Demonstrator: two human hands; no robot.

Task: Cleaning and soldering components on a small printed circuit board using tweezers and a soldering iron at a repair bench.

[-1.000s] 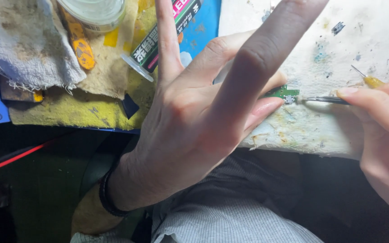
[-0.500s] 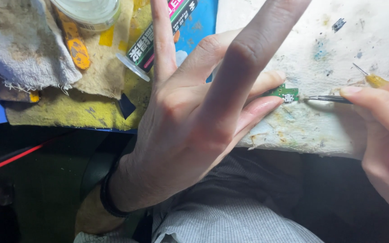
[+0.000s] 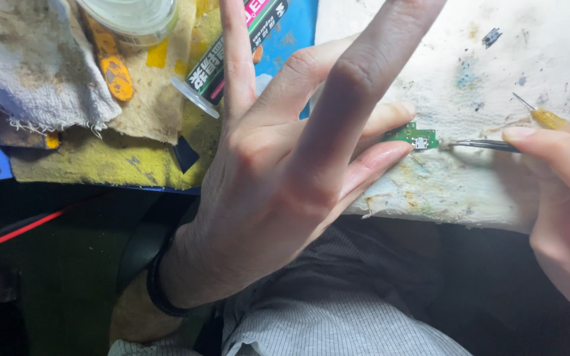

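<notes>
Both hands at green circuit board [image 3: 411, 136].

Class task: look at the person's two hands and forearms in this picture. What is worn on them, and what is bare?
The left hand is bare, with no glove or ring showing, and a thin black band circles its wrist. The forearm below it has no sleeve. The right hand is also bare and ungloved; its wrist runs out of the picture, so nothing worn there can be seen.

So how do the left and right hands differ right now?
The left hand pinches a small green circuit board between thumb and a lower finger, its other fingers splayed upward; the right hand is curled around dark tweezers, tips at the board's edge. The left wrist bears a black band; the right's is out of frame. Both work over the stained white pad.
</notes>
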